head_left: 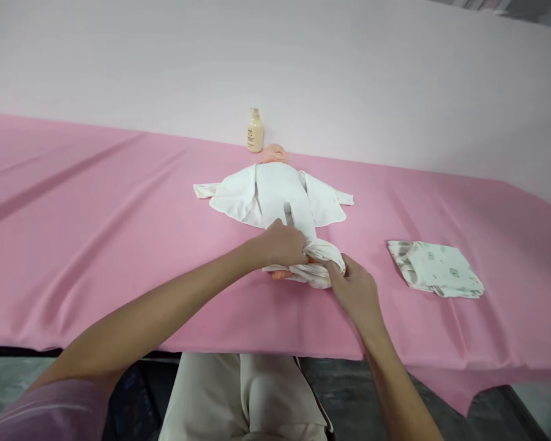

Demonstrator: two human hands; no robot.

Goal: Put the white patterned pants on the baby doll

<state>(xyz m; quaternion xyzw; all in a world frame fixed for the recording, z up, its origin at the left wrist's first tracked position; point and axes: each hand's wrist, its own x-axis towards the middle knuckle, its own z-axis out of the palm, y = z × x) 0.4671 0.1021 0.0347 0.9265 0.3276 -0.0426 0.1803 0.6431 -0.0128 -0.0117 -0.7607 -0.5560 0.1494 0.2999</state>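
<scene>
A baby doll [274, 153] lies on its back, head away from me, dressed in a white long-sleeved top [239, 195] spread out at both sides. Patterned white baby pants [324, 252] are bunched around its lower legs. One doll foot [282, 275] pokes out at the left of the fabric. My left hand [282, 244] is closed over the legs at the edge of the pants; its fingertips are partly hidden. On the right side, my right hand [356, 291] pinches the bunched pants between thumb and fingers.
A pale yellow pump bottle [255, 133] stands beside the doll's head, near the white wall [275, 67]. To the right lies a folded patterned white cloth [441, 269]. A pink tablecloth [119, 233] covers the table, with its front edge close to my lap.
</scene>
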